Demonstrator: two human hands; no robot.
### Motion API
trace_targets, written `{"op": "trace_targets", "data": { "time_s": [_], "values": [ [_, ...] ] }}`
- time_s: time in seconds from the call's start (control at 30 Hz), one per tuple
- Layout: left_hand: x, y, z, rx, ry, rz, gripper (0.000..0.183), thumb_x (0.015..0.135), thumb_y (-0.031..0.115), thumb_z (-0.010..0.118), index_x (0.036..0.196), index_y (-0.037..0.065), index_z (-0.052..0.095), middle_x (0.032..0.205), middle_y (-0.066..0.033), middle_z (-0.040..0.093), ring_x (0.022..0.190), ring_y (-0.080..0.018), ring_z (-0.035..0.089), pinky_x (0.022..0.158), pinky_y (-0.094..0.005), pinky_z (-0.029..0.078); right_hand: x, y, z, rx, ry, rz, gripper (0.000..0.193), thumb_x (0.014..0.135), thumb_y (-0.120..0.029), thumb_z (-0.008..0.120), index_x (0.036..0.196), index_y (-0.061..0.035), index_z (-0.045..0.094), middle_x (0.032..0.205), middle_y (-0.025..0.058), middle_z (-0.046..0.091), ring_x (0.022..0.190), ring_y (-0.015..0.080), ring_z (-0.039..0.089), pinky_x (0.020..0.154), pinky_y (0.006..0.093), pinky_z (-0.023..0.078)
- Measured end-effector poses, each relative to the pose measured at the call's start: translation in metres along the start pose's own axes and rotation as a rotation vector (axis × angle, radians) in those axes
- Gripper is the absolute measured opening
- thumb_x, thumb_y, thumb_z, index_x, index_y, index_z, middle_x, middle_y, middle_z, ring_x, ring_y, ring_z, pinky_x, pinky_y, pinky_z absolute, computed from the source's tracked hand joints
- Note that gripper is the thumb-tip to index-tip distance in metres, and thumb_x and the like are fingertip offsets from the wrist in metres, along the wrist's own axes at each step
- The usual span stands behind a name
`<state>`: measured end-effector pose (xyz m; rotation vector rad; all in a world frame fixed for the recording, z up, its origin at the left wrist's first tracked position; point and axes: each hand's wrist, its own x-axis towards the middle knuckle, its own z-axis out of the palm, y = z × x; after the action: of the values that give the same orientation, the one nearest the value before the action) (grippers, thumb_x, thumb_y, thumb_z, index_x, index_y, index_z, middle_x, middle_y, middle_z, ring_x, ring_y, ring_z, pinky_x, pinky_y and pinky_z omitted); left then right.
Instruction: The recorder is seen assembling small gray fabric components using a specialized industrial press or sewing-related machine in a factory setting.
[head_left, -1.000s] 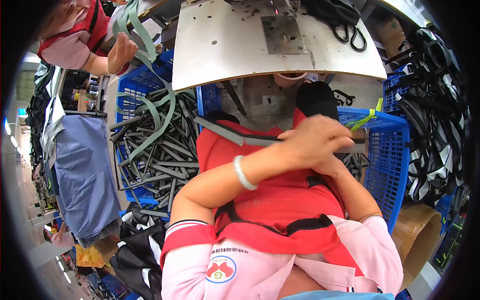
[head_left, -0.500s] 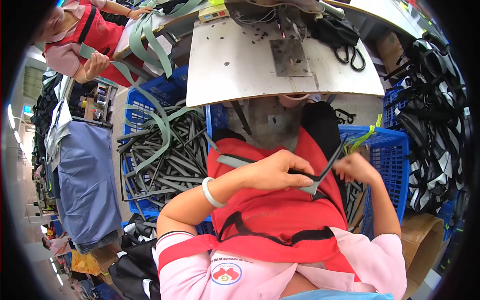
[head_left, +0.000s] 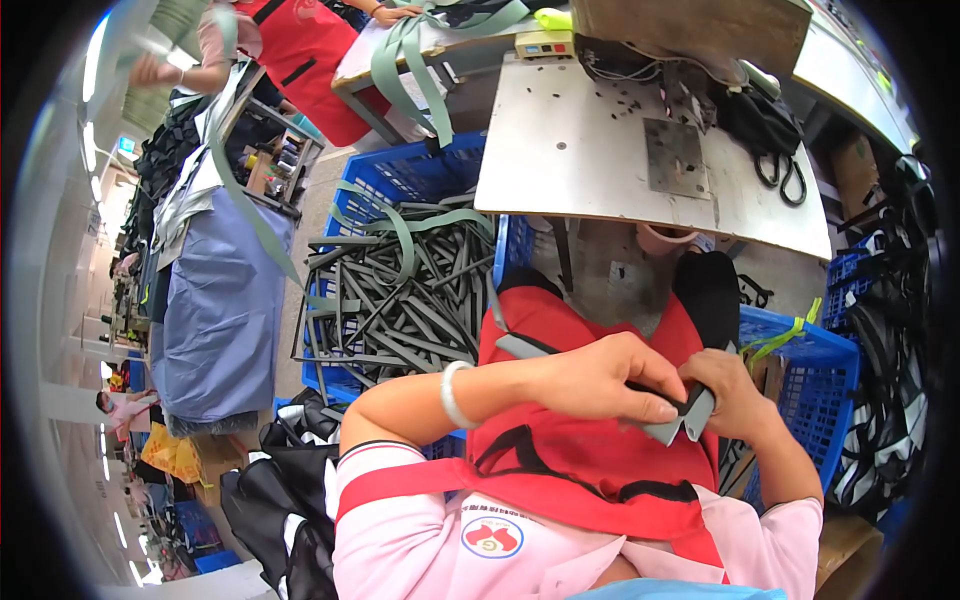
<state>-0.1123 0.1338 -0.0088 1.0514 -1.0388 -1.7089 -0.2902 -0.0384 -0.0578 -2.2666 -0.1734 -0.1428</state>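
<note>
**Strap end pinched at lap, ready for alignment**

Left hand (head_left: 600, 385) and right hand (head_left: 735, 395) both closed on grey webbing strap (head_left: 675, 425), held over red apron (head_left: 590, 450) below desk (head_left: 600, 170). Next, probably: square the ends (blue crate (head_left: 400, 180) holds more).

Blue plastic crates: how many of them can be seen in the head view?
3. One large blue crate of grey strips stands left of the table, one beside the right hand, one at far right. More may be hidden.

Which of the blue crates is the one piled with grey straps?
The blue crate on the person's left, beside the white table, piled with grey straps. The crate on the right shows no such pile.
</note>
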Motion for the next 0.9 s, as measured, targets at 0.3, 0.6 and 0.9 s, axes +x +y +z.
{"op": "trace_targets", "data": {
  "time_s": [0.3,0.6,0.9],
  "values": [
    [0.025,0.016,-0.052,0.979,0.532,0.199,0.020,0.088,0.012,0.067,0.103,-0.002,0.069,0.079,-0.0145,0.069,0.070,-0.0153,0.064,0.066,-0.0280,0.051,0.039,0.032,-0.046,-0.452,0.105,0.173,0.023,0.070,-0.012,0.070,0.089,-0.0070,0.057,0.081,0.0150,0.062,0.082,0.0359,0.063,0.070,0.0447,0.048],
    [0.084,0.048,-0.104,0.665,0.724,0.277,0.024,0.090,0.017,0.068,0.103,-0.003,0.070,0.076,-0.0020,0.066,0.060,-0.0048,0.052,0.054,-0.0211,0.043,0.085,0.068,-0.108,-0.889,0.407,0.085,0.034,0.066,-0.014,0.075,0.095,-0.0076,0.059,0.087,0.0090,0.064,0.090,0.0290,0.062,0.078,0.0401,0.049],
    [0.123,0.058,-0.137,0.515,0.779,0.244,0.025,0.090,0.017,0.067,0.101,-0.005,0.070,0.075,-0.0064,0.068,0.058,-0.0080,0.053,0.052,-0.0256,0.042,0.110,0.106,-0.132,-0.916,0.475,0.119,0.032,0.069,-0.014,0.074,0.097,-0.0075,0.061,0.090,0.0058,0.066,0.093,0.0268,0.062,0.081,0.0387,0.049]
  ]
}}
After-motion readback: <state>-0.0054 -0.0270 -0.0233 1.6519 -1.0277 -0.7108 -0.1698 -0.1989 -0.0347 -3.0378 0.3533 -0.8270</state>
